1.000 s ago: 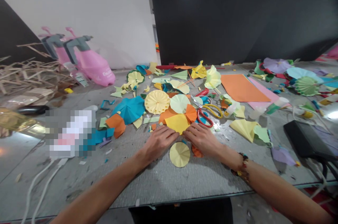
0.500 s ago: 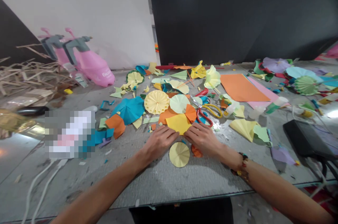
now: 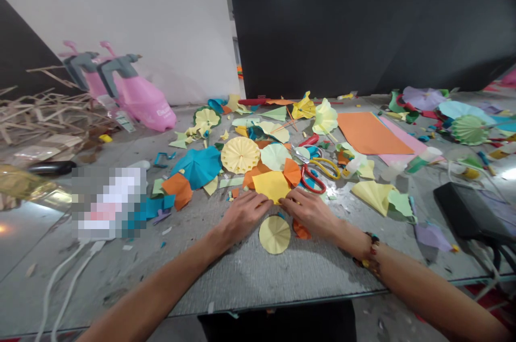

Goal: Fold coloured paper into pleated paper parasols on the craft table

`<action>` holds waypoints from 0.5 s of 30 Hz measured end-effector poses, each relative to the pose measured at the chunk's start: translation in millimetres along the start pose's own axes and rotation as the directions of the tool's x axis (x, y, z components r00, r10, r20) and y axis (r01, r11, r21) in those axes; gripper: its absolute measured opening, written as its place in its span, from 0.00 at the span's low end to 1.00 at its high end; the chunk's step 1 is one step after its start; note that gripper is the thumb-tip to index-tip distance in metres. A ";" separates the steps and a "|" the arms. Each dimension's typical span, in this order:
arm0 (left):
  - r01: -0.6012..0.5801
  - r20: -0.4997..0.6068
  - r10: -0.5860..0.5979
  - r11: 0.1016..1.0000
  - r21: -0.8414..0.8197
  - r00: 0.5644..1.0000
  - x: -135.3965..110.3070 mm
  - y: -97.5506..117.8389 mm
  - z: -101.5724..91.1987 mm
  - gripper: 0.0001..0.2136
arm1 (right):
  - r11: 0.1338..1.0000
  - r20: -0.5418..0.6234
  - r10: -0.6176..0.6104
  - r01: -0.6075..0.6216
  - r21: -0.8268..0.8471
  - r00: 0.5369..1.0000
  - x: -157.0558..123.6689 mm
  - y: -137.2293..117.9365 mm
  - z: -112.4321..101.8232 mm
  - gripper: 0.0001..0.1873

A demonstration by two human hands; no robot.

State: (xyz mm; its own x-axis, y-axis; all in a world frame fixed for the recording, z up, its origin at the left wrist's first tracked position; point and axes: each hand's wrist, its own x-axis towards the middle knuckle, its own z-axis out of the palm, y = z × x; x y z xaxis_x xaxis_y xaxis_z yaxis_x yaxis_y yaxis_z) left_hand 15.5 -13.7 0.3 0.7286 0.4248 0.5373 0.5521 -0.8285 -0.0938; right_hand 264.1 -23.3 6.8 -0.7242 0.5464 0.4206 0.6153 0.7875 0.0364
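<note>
My left hand point(image 3: 244, 218) and my right hand point(image 3: 308, 214) lie palm down on a grey work table point(image 3: 258, 277), fingertips meeting on the lower edge of a yellow paper piece point(image 3: 272, 186). Just below them sits a pale yellow pleated paper disc point(image 3: 274, 234), untouched. An orange paper scrap point(image 3: 301, 229) pokes out beneath my right hand. Beyond my right fingers are red-handled scissors point(image 3: 313, 179) and yellow-handled scissors point(image 3: 325, 168). A pleated yellow paper rosette point(image 3: 240, 155) lies past my left hand.
Folded paper fans and scraps cover the table's middle and right. An orange sheet point(image 3: 368, 132) overlaps a pink sheet point(image 3: 399, 143). A black pad point(image 3: 467, 210) lies at right, and a pixelated patch point(image 3: 108, 202) hides something at left. White cables point(image 3: 60, 288) trail over the front edge.
Both hands stay on the yellow paper with only slight shifts. The camera view has moved a little. Nothing has been picked up or let go.
</note>
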 end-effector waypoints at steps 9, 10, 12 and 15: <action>-0.038 -0.040 0.038 0.999 0.000 0.998 -0.2 -1.9 0.0 0.10 | 0.999 -0.089 -0.022 0.025 0.029 0.996 -0.4 2.1 -0.2 0.06; -0.041 -0.039 0.041 0.999 -0.001 0.998 0.0 -1.9 0.0 0.10 | 0.999 -0.086 -0.026 0.028 0.022 0.996 -0.5 2.2 -0.3 0.06; -0.037 -0.020 0.037 0.999 -0.003 0.999 0.4 -1.5 0.1 0.08 | 1.000 -0.076 -0.030 0.030 0.005 0.997 -1.0 2.3 0.1 0.06; -0.012 0.015 0.012 1.000 -0.010 1.000 0.1 -1.2 0.7 0.08 | 1.000 -0.043 -0.026 0.026 -0.012 0.999 -2.2 2.9 1.9 0.06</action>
State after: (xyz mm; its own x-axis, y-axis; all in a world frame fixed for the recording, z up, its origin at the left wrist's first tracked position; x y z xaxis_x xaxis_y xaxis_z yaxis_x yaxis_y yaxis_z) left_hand 15.2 -12.4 -0.1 0.7414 0.4197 0.5236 0.5389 -0.8373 -0.0919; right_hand 266.8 -21.7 4.3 -0.7262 0.5127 0.4580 0.5999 0.7979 0.0581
